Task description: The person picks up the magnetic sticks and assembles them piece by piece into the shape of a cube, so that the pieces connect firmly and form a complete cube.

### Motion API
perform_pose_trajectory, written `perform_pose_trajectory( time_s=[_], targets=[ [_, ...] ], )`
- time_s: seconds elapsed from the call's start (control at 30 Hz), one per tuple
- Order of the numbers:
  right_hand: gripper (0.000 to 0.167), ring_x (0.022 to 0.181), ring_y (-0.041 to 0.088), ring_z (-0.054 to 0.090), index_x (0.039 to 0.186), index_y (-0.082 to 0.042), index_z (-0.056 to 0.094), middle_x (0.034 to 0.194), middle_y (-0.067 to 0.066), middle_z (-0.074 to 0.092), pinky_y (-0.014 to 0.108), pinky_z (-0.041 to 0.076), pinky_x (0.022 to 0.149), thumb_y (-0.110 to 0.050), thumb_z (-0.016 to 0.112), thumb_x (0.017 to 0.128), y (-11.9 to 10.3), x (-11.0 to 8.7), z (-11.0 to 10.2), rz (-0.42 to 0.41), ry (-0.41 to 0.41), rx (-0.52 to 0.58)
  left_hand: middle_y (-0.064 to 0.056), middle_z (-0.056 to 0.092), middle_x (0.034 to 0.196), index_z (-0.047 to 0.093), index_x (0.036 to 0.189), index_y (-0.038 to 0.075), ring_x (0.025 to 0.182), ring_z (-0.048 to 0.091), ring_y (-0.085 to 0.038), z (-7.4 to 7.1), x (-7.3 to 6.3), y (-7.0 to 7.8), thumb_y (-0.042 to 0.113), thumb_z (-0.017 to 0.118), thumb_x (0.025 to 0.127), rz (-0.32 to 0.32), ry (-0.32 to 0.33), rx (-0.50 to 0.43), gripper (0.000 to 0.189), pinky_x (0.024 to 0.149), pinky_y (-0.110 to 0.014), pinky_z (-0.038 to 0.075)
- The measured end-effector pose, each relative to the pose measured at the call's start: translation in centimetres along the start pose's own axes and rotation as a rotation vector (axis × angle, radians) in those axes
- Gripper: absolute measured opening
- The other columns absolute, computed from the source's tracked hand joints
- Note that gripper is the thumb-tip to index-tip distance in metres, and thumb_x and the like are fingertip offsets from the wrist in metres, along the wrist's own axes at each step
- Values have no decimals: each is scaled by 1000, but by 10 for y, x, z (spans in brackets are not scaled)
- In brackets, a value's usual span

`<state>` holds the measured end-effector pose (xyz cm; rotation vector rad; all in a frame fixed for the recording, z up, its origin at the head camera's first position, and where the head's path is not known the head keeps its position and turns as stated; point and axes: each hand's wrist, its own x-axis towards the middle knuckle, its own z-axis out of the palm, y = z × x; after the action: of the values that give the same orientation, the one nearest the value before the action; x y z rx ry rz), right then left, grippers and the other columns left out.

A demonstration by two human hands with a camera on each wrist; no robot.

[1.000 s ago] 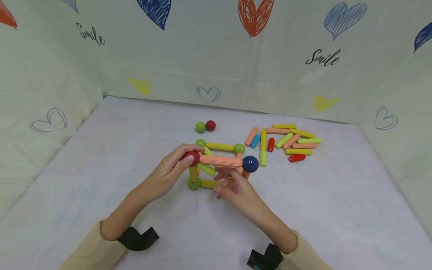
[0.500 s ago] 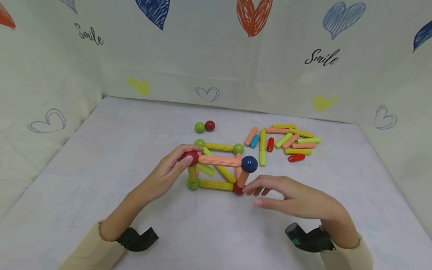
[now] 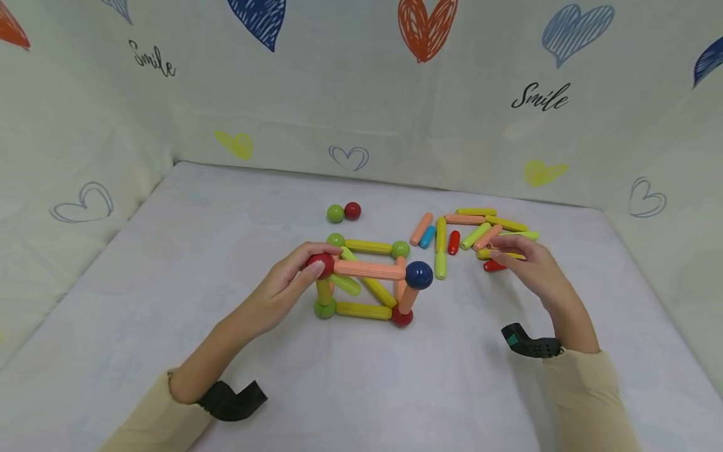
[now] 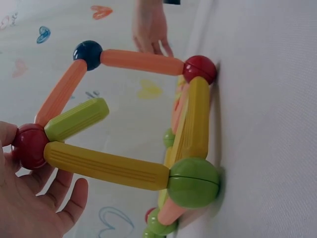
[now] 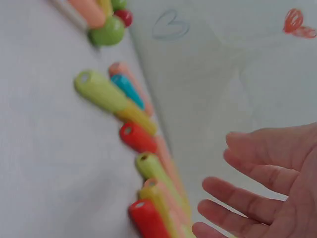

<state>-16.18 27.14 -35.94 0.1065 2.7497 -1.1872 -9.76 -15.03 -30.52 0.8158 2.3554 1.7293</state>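
My left hand (image 3: 289, 280) pinches a red ball (image 3: 324, 263), the upper left corner of a standing frame built of magnetic rods and balls. From that ball a ridged orange rod (image 3: 369, 270) runs across to a dark blue ball (image 3: 419, 275). A short light green rod (image 4: 78, 119) juts from the red ball into the frame's opening. Along the bottom, a yellow rod (image 3: 363, 311) joins a green ball (image 3: 324, 309) to another red ball (image 3: 402, 316). My right hand (image 3: 535, 267) hovers over the loose rods, fingers spread and holding nothing in the right wrist view.
Loose rods in yellow, orange and light green lie right of the frame, with a blue rod (image 3: 427, 236) and a short red rod (image 3: 454, 242) among them. Behind the frame sit a loose green ball (image 3: 335, 213) and a red one. A printed cloth (image 3: 440, 125) hangs behind the table.
My right hand has drawn away from the frame and moved right and farther back, over the loose rods. The left hand keeps its grip on the red ball, and the frame stays put.
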Motion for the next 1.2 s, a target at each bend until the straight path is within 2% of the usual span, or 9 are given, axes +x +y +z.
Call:
perform_pose_trajectory(
  time_s=[0.1, 0.17, 0.23, 0.33, 0.5, 0.7, 0.8, 1.03, 1.2],
  targets=[
    [63, 126, 35, 35, 137, -17, 44, 139, 13, 42, 59, 36, 98, -57, 49, 88, 29, 22, 6, 62, 52, -57, -12, 51, 125, 45, 128, 3, 104, 52, -18, 0, 0, 0, 11, 42, 98, -1, -2, -4, 31, 87, -18, 48],
    [58, 128, 37, 32, 135, -16, 47, 139, 14, 42, 60, 33, 99, -54, 48, 90, 36, 27, 9, 92, 98, -101, -12, 51, 125, 45, 128, 3, 104, 52, -18, 0, 0, -1, 11, 42, 98, 0, -2, -5, 31, 87, -18, 48],
    [50, 128, 38, 32, 131, -13, 51, 138, 16, 43, 61, 30, 100, -45, 48, 93, 34, 27, 11, 109, 133, -138, -12, 51, 125, 45, 128, 3, 104, 52, -18, 0, 0, -1, 11, 42, 98, 2, -3, -8, 31, 87, -18, 48],
    [37, 127, 40, 33, 126, -4, 54, 134, 22, 43, 60, 29, 102, -24, 49, 96, 15, 17, 12, 96, 142, -142, -11, 52, 124, 45, 128, 3, 103, 52, -18, 1, 0, -1, 11, 42, 98, 4, -3, -10, 31, 87, -19, 48],
    [35, 128, 44, 32, 127, 2, 53, 134, 27, 43, 61, 29, 101, -7, 48, 93, -11, 1, 13, 69, 132, -146, -12, 52, 124, 45, 128, 4, 103, 52, -18, 1, 1, -2, 11, 42, 98, 7, -6, -11, 31, 86, -19, 48],
    [42, 129, 48, 21, 133, 1, 47, 139, 31, 32, 63, 22, 101, -16, 46, 94, -16, -1, 17, 194, 135, -166, -11, 52, 123, 46, 127, 2, 103, 52, -17, 1, 1, -4, 10, 42, 98, 4, -4, -13, 31, 86, -19, 48],
    [44, 125, 49, 19, 131, 6, 46, 136, 35, 28, 60, 26, 97, -17, 45, 93, -15, -1, 19, 229, 148, -206, -10, 52, 123, 46, 127, 2, 102, 52, -17, 1, 0, -4, 11, 42, 98, 3, -4, -11, 30, 86, -19, 49],
    [40, 117, 49, 25, 125, 8, 50, 125, 37, 33, 55, 32, 89, -10, 49, 90, -10, -3, 21, 226, 218, -284, -11, 52, 123, 46, 127, 2, 103, 52, -17, 1, 1, -4, 10, 42, 98, 10, -6, -9, 30, 86, -19, 48],
    [44, 115, 47, 32, 130, 7, 46, 128, 35, 35, 53, 40, 88, -14, 49, 92, -15, -8, 16, 213, 230, -208, -10, 52, 123, 46, 127, 4, 103, 52, -17, 1, 1, -4, 10, 42, 98, 5, -6, -5, 30, 86, -19, 48]
  ],
)
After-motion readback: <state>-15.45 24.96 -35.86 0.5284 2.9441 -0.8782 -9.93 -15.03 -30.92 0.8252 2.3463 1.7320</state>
